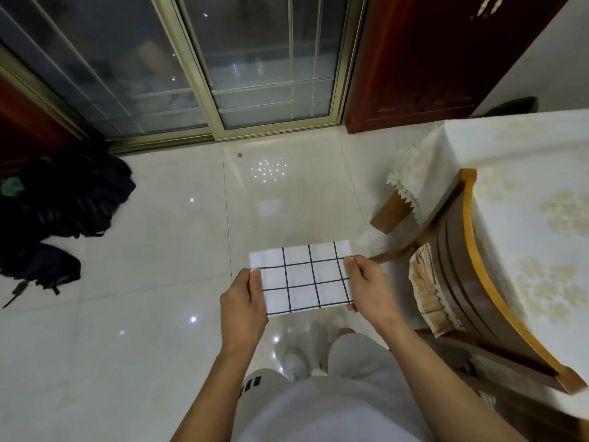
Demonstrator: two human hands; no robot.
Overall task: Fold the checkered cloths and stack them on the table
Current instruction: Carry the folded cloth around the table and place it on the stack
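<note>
A white checkered cloth point(302, 277) with dark grid lines is folded into a small rectangle and held flat in the air above the tiled floor. My left hand point(243, 301) pinches its left edge with thumb on top. Along the opposite edge, my right hand point(369, 287) pinches the cloth the same way. The table point(522, 173), covered with a cream patterned tablecloth, stands to the right, apart from the cloth. No other checkered cloth shows on the part of the table in view.
A wooden chair point(471, 282) with a woven cushion stands between me and the table. Black bags point(63, 199) lie on the floor at the left. A glass sliding door point(242, 65) and a dark red cabinet point(424, 59) close off the far side.
</note>
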